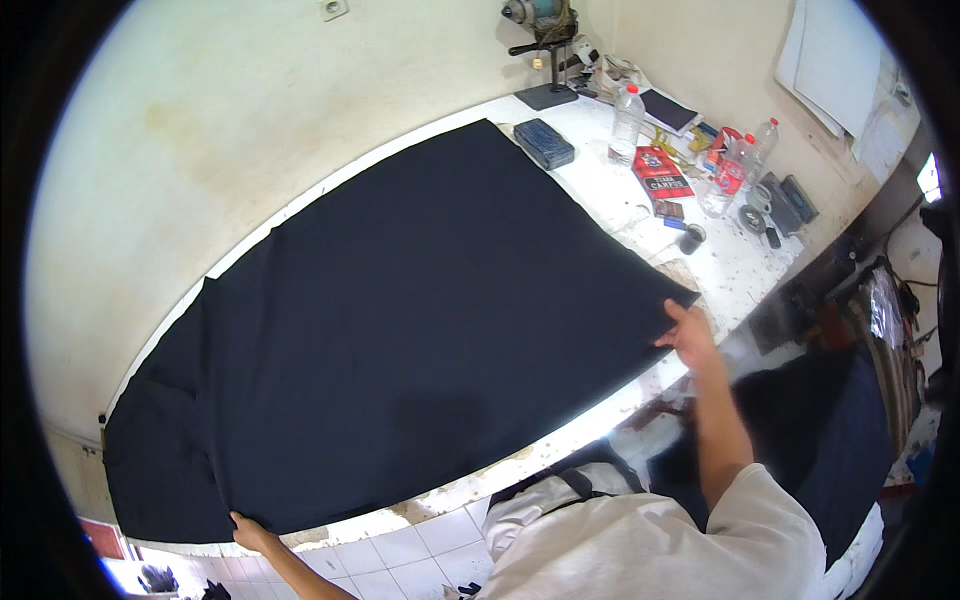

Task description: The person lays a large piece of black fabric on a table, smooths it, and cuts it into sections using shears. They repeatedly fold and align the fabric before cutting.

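A large sheet of black cloth point(400, 300) lies spread over a long white table point(580, 412), with folds and a raised crease toward its left end. At the near left edge, my left hand point(252, 534) pinches the cloth between thumb and fingers. My right hand point(690, 335) grips the edge of the same cloth by its right corner; the undersides of its fingers are hidden. Both arms are stretched wide apart.
A dark blue block point(544, 144) sits beside the cloth's far corner. Behind it stands a cutting machine point(545, 50). Plastic bottles point(627, 125), a red packet point(662, 174) and a small dark pot point(691, 238) crowd the table's right end. More dark cloth point(825, 440) hangs at right.
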`<state>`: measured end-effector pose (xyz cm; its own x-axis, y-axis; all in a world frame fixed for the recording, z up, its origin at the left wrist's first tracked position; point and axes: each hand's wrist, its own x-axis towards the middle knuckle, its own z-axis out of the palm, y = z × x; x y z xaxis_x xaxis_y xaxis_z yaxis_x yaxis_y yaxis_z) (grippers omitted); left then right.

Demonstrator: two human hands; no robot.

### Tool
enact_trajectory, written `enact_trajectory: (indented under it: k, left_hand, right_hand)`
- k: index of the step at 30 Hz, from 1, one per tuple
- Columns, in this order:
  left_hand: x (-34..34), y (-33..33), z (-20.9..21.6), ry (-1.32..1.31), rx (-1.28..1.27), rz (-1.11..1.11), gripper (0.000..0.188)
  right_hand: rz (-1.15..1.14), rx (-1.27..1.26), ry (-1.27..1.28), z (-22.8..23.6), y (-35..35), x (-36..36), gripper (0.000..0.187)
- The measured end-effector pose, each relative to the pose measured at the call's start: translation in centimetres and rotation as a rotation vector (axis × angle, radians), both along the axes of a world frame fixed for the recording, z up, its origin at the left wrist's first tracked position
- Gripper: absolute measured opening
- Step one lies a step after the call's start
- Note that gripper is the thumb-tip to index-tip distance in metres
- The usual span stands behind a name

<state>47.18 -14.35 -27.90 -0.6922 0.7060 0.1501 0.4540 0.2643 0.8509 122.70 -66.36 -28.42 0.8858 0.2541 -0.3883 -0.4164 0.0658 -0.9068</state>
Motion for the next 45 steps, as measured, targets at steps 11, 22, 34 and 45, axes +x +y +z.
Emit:
enact_trajectory:
  k: [11,22,34,45]
  left_hand:
    - [0.6,-1.1,-15.2,-0.464,-0.117,0.148,0.07]
    - [0.1,-1.7,-11.5,0.422,-0.366,0.108,0.068]
    - [-1.9,-2.2,-15.6,-0.245,-0.302,-0.154,0.049]
    - [-4.7,-0.9,-16.3,-0.373,-0.407,-0.162,0.055]
  right_hand:
    - [-0.13,-0.201,0.063,-6.4,-0.7,-0.5,0.029]
    - [-0.016,-0.206,-0.099,-8.0,-1.9,0.4,0.028]
    - [-0.087,-0.514,-0.135,-7.2,-2.8,0.5,0.03]
    - [-0.105,-0.618,-0.218,-11.2,-5.5,1.7,0.032]
